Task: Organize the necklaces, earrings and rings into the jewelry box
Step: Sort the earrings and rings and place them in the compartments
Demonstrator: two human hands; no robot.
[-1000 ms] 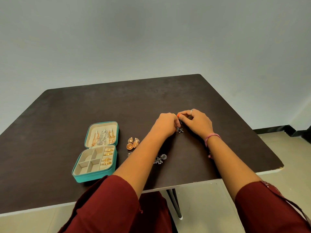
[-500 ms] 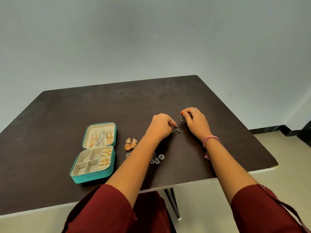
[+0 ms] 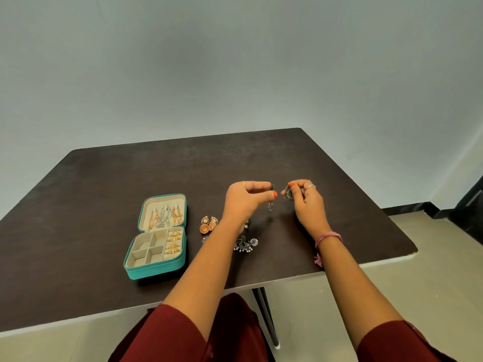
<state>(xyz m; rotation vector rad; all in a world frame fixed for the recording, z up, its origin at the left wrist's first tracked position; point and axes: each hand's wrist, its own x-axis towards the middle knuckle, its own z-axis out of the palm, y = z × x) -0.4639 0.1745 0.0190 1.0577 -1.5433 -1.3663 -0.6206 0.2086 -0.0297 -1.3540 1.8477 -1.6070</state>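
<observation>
A teal jewelry box (image 3: 154, 269) lies open on the dark table (image 3: 104, 194), left of my arms. Necklaces (image 3: 164, 215) hang in its lid and gold rings (image 3: 173, 241) fill its right slots; the other compartments look bare. My left hand (image 3: 245, 199) is raised above the table and pinches a small dark silver earring (image 3: 271, 205) that dangles from its fingertips. My right hand (image 3: 304, 202) pinches the matching dark earring (image 3: 288, 193) just to the right. A pair of gold earrings (image 3: 208, 223) lies beside the box. Silver beaded earrings (image 3: 245, 244) lie near my left forearm.
Another small piece of jewelry (image 3: 247, 223) peeks out beside my left wrist, mostly hidden. The table's front edge (image 3: 366, 265) runs just under my forearms, with a metal leg (image 3: 266, 317) below. A pale wall stands behind the table.
Both hands have lifted off the table and moved slightly apart, each raising one dark earring; the left one now dangles in the air.
</observation>
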